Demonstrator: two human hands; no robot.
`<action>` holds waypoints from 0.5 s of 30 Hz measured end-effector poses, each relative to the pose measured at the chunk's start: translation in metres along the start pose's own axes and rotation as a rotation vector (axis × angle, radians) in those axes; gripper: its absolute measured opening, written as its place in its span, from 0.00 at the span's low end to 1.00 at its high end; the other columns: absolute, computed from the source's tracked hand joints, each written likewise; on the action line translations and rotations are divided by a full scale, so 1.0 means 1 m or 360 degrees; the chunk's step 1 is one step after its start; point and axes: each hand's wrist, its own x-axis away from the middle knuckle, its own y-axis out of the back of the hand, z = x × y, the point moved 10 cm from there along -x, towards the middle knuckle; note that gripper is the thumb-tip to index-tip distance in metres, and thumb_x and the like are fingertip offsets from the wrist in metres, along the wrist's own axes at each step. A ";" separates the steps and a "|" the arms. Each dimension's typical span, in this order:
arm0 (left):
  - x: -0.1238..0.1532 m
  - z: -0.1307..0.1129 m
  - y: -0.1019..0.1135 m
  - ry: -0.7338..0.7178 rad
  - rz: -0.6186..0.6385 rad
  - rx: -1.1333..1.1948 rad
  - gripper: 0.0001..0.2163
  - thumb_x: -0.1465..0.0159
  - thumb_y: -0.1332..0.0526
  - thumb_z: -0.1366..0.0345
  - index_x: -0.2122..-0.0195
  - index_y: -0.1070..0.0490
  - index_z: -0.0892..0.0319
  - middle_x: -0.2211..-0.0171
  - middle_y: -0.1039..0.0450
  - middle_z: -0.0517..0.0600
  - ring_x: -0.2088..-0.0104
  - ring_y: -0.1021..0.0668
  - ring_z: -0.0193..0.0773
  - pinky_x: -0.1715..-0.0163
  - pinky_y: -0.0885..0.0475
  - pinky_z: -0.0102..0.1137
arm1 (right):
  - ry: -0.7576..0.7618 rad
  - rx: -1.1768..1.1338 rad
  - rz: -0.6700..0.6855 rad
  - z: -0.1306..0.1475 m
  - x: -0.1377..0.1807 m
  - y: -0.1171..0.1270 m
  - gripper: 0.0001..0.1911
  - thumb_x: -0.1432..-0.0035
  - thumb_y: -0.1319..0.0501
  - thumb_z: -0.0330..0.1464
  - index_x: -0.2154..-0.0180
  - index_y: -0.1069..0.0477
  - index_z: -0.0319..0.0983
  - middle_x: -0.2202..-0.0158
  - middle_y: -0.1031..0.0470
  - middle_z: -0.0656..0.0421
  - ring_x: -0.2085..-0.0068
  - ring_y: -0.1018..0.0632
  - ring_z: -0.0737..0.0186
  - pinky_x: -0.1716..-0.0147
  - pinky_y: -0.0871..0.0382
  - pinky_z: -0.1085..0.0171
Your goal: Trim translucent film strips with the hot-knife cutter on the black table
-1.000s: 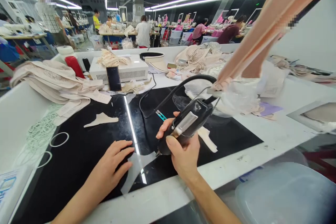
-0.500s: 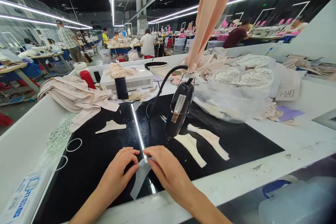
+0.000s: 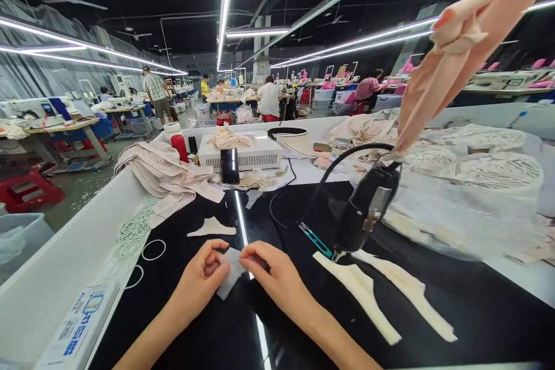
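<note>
My left hand point(image 3: 200, 277) pinches a small translucent whitish sheet point(image 3: 233, 275) by its left edge, between thumb and curled fingers. From the other side, my right hand point(image 3: 274, 273) grips its upper right edge with thumb and fingertips. The sheet is held over the black work surface point(image 3: 186, 329), and the fingers hide part of it. One cream cut fabric piece point(image 3: 212, 226) lies just beyond my left hand. To the right lie another cream piece point(image 3: 362, 289) and a third one point(image 3: 411, 289). Teal thread snips point(image 3: 315, 239) rest beyond my right hand.
A black corded tool point(image 3: 368, 205) with a metal tip hangs from a knotted pink cloth strip point(image 3: 442, 75). Behind are a phone point(image 3: 229, 166), a white vented box point(image 3: 260, 157) and piled fabric point(image 3: 160, 176). White rings point(image 3: 154, 250) and a printed box point(image 3: 80, 324) lie left.
The view has turned, so the table things sit elsewhere in the picture. The sheet, which trailed toward the table's front edge, is now bunched or folded shorter between my hands.
</note>
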 end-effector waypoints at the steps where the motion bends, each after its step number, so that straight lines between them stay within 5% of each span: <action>1: -0.006 0.000 0.008 0.0002 -0.0037 -0.0017 0.18 0.34 0.42 0.52 0.48 0.36 0.57 0.71 0.31 0.44 0.75 0.24 0.34 0.73 0.28 0.29 | 0.0004 0.0023 -0.0013 -0.001 -0.009 -0.003 0.07 0.36 0.39 0.25 0.66 0.27 0.41 0.68 0.24 0.62 0.67 0.24 0.61 0.65 0.33 0.65; 4: -0.027 -0.001 0.036 -0.0020 -0.0174 -0.0147 0.18 0.33 0.44 0.53 0.47 0.38 0.57 0.68 0.30 0.45 0.76 0.25 0.34 0.76 0.29 0.28 | 0.0014 0.0105 -0.0042 -0.005 -0.038 -0.016 0.06 0.35 0.39 0.24 0.65 0.26 0.39 0.67 0.23 0.60 0.65 0.23 0.61 0.64 0.32 0.64; 9: -0.059 -0.001 0.076 -0.0089 -0.0375 -0.0559 0.10 0.35 0.42 0.58 0.56 0.35 0.56 0.68 0.30 0.45 0.72 0.26 0.37 0.67 0.31 0.33 | 0.0012 0.0330 -0.0019 -0.022 -0.077 -0.043 0.07 0.34 0.40 0.24 0.64 0.26 0.39 0.65 0.23 0.59 0.64 0.23 0.61 0.62 0.32 0.65; 15: -0.075 0.011 0.072 -0.0133 -0.0277 -0.0944 0.04 0.34 0.43 0.63 0.67 0.37 0.53 0.70 0.30 0.44 0.68 0.25 0.41 0.66 0.36 0.32 | -0.0047 0.0694 0.0044 -0.043 -0.090 -0.066 0.04 0.33 0.39 0.25 0.62 0.26 0.36 0.63 0.23 0.59 0.60 0.22 0.59 0.59 0.28 0.60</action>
